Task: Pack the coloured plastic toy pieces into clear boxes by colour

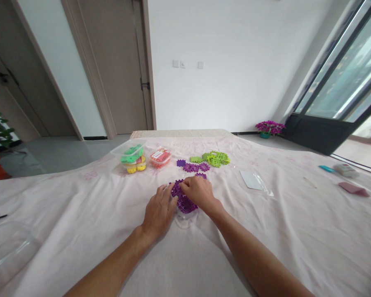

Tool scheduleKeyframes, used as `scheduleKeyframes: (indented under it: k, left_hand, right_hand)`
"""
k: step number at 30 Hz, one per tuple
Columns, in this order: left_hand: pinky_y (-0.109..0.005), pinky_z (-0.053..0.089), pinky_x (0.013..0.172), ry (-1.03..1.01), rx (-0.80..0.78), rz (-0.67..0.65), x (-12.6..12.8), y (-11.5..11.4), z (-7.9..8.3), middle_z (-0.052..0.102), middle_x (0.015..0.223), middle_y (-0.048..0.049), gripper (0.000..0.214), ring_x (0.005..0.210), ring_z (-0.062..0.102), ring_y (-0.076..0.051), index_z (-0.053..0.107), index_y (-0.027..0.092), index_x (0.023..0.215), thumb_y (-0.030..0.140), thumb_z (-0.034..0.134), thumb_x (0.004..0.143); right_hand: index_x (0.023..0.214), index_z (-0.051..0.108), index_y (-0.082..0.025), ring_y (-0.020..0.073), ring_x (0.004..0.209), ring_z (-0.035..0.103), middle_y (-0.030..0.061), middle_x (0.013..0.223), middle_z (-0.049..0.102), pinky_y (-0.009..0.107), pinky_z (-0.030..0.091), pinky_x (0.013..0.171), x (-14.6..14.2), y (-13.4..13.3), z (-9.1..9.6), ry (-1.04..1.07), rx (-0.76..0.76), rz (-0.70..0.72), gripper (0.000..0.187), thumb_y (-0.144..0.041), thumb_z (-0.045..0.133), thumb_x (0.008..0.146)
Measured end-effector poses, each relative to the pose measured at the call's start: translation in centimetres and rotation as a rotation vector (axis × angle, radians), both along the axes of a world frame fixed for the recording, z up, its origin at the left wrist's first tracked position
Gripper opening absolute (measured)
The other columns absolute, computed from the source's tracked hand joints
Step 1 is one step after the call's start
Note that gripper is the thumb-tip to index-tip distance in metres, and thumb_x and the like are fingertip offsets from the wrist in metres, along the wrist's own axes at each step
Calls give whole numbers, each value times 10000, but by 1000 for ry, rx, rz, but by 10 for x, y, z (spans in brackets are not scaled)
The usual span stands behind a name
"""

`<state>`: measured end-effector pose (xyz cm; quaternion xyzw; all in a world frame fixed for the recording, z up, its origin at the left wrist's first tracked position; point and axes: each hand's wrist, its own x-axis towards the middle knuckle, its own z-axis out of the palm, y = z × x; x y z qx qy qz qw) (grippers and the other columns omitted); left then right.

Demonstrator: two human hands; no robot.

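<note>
In front of me stands a small clear plastic box [185, 215] filled with purple toothed plastic pieces [187, 205]. My left hand [160, 209] rests along its left side, fingers forward and thumb against the rim, steadying it. Over the far right part of the box, my right hand [200, 192] is closed, its curled fingertips down among the purple pieces. What exactly sits between those fingers is hidden. Just beyond lie loose purple pieces [191, 167], a darker violet piece [181, 163] and a heap of lime green pieces [218, 158].
Far left, a clear tub [132, 159] holds green and yellow pieces beside a labelled box of red-orange pieces [160, 157]. A clear lid with a white label [251, 180] lies right. Another clear container [10, 251] sits near left. A pink cloth [89, 214] covers the table.
</note>
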<state>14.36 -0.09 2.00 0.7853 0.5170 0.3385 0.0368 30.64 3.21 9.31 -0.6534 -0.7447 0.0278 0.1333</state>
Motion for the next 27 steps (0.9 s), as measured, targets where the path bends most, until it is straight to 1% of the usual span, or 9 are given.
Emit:
scheduleKeyframes:
  k: [7,10,15,22,27]
  left_hand:
    - [-411,471,1009,12,-21,29,0,-1,2,520,1327,-107,398,1238,513,-223,451,223,1346,364,335,993]
    - [-400,485,989,3,-16,35,0,-1,3,531,1313,-98,370,1210,535,-221,487,232,1309,360,350,989]
    - [-400,483,989,-7,-24,30,0,-1,4,537,1298,-97,368,1196,545,-221,492,232,1301,364,348,989]
    - [-402,481,984,3,-33,26,-2,1,-1,528,1307,-98,377,1222,524,-225,478,239,1315,373,339,992]
    - [-400,484,979,3,-38,24,-1,0,2,536,1296,-104,373,1223,522,-225,485,227,1302,369,328,994]
  right_hand:
    - [898,742,-246,195,861,673,69,920,746,267,384,712,-3,-4,-2,-136,-31,111,355,-419,434,939]
    - [898,739,-237,200,868,672,74,932,743,269,387,710,-2,-3,-4,-152,-27,134,343,-410,446,933]
    - [959,735,-274,200,893,671,41,975,742,268,384,697,0,-2,-4,-129,0,169,254,-343,499,895]
    - [859,739,-235,209,853,672,67,921,745,275,383,715,1,-4,1,-188,-11,241,237,-291,509,876]
    - [848,743,-234,203,835,675,64,906,746,266,377,691,5,-4,5,-202,-17,273,259,-301,496,891]
